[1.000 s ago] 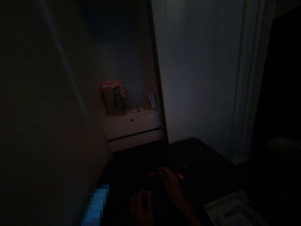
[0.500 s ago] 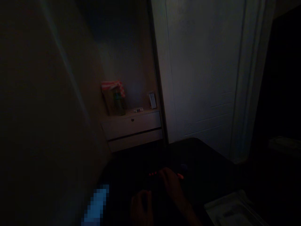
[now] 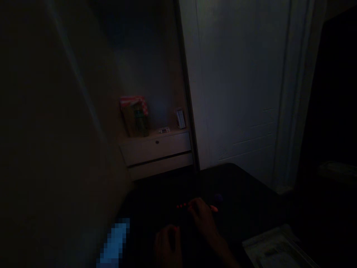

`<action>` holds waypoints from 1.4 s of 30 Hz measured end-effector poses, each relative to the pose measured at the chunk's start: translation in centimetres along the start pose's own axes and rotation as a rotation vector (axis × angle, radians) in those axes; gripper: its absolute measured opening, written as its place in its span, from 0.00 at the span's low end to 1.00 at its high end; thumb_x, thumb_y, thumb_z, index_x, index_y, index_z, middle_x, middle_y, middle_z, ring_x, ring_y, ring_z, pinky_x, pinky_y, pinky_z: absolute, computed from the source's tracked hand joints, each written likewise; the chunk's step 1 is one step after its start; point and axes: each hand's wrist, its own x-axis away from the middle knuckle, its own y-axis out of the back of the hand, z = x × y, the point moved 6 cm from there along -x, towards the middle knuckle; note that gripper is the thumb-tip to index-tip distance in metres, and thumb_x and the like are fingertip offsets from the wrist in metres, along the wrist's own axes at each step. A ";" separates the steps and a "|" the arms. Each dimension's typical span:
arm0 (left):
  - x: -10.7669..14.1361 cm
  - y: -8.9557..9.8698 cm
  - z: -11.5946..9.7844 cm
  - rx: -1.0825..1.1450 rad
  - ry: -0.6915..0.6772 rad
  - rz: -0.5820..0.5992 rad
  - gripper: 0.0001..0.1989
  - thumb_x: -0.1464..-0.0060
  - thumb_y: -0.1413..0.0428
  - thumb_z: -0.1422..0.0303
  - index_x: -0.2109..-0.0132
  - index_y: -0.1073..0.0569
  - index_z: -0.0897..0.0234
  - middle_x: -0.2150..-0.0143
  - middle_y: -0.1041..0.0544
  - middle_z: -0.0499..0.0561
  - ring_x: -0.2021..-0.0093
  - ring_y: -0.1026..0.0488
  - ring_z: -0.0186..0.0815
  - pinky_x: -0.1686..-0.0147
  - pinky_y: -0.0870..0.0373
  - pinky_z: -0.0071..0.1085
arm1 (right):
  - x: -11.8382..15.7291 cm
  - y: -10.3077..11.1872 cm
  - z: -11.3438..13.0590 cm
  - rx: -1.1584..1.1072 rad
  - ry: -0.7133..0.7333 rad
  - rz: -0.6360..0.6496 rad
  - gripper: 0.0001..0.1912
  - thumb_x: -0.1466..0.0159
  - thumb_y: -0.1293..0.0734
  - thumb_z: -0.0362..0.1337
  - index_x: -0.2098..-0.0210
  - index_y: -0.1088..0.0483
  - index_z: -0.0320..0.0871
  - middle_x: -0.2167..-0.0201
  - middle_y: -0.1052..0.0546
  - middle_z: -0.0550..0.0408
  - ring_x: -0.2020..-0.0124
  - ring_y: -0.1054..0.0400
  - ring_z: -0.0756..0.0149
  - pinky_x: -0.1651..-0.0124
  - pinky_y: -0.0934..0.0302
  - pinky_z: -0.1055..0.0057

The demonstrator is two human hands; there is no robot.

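Your right hand [image 3: 203,216] reaches over the black table [image 3: 245,193], its fingers bent and drawn close together, tips pointing down and to the left; it is too dark to tell whether they pinch anything. Just left of those fingertips lie three small red pieces [image 3: 181,206] in a short row, the nearest almost at your index finger. Your left hand [image 3: 166,245] is lower and nearer to you, thumb and index finger curving towards each other with a dark gap between them. A small red spot [image 3: 176,228] shows at their tips, but you cannot tell from this view whether it is a piece being pinched; the other fingers of that hand are curled beside the index finger. To the right of your right hand's fingers, just beyond its knuckles, is an orange piece [image 3: 214,209], and slightly farther off from it a dim purple round thing [image 3: 218,197]. Well to the right of your fingers and nearer to you lies a pale, flat packet [image 3: 279,247], its contents unclear. Left of your left fingers glows a pixelated blue patch [image 3: 114,243]. Well beyond both sets of fingers stand a drawer unit [image 3: 158,150] and a white door [image 3: 237,82].
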 end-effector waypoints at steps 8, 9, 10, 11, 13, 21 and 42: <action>0.2 -0.2 0.6 0.003 0.044 0.064 0.25 0.42 0.48 0.43 0.61 0.21 0.59 0.64 0.19 0.54 0.61 0.21 0.44 0.59 0.24 0.40 | -0.1 -0.5 -0.6 -0.019 -0.004 0.018 0.15 0.32 0.41 0.33 0.56 0.23 0.43 0.56 0.18 0.47 0.52 0.24 0.55 0.47 0.35 0.62; 0.2 -0.1 0.5 0.007 0.039 0.062 0.24 0.41 0.48 0.43 0.61 0.21 0.59 0.63 0.19 0.54 0.60 0.21 0.44 0.58 0.25 0.40 | -0.2 -0.5 -0.6 -0.019 -0.005 0.015 0.15 0.32 0.41 0.34 0.55 0.23 0.43 0.55 0.17 0.46 0.52 0.24 0.54 0.47 0.35 0.62; 0.2 -0.1 0.5 0.012 0.033 0.063 0.24 0.41 0.48 0.44 0.61 0.21 0.59 0.63 0.19 0.54 0.60 0.22 0.44 0.58 0.25 0.40 | -0.2 -0.5 -0.7 -0.018 -0.005 0.013 0.15 0.31 0.41 0.34 0.55 0.23 0.43 0.56 0.17 0.47 0.52 0.24 0.55 0.47 0.35 0.63; 0.2 -0.1 0.4 0.018 0.027 0.067 0.24 0.41 0.48 0.44 0.60 0.21 0.59 0.63 0.18 0.54 0.60 0.22 0.44 0.58 0.25 0.40 | -0.2 -0.5 -0.7 -0.014 -0.006 0.009 0.15 0.31 0.41 0.35 0.56 0.23 0.43 0.56 0.17 0.47 0.53 0.24 0.55 0.48 0.35 0.63; 0.1 -0.2 0.4 0.024 0.022 0.068 0.24 0.41 0.48 0.43 0.61 0.21 0.59 0.63 0.18 0.54 0.60 0.21 0.43 0.58 0.25 0.39 | -0.2 -0.5 -0.7 -0.001 -0.010 0.001 0.15 0.30 0.42 0.37 0.58 0.23 0.44 0.58 0.17 0.48 0.55 0.23 0.55 0.50 0.34 0.64; 0.0 0.1 0.2 0.015 -0.034 0.043 0.26 0.37 0.52 0.45 0.60 0.21 0.60 0.65 0.17 0.53 0.63 0.21 0.42 0.61 0.24 0.38 | -0.2 -0.4 -0.7 0.059 0.014 -0.041 0.24 0.26 0.46 0.49 0.67 0.27 0.46 0.68 0.19 0.52 0.65 0.24 0.60 0.59 0.36 0.69; 0.0 0.3 -0.6 -0.044 -0.239 0.009 0.25 0.32 0.57 0.50 0.60 0.20 0.58 0.64 0.16 0.53 0.63 0.21 0.41 0.60 0.26 0.38 | 0.0 0.1 0.4 0.024 -0.025 -0.026 0.11 0.35 0.31 0.45 0.69 0.28 0.45 0.70 0.21 0.57 0.69 0.27 0.63 0.65 0.39 0.71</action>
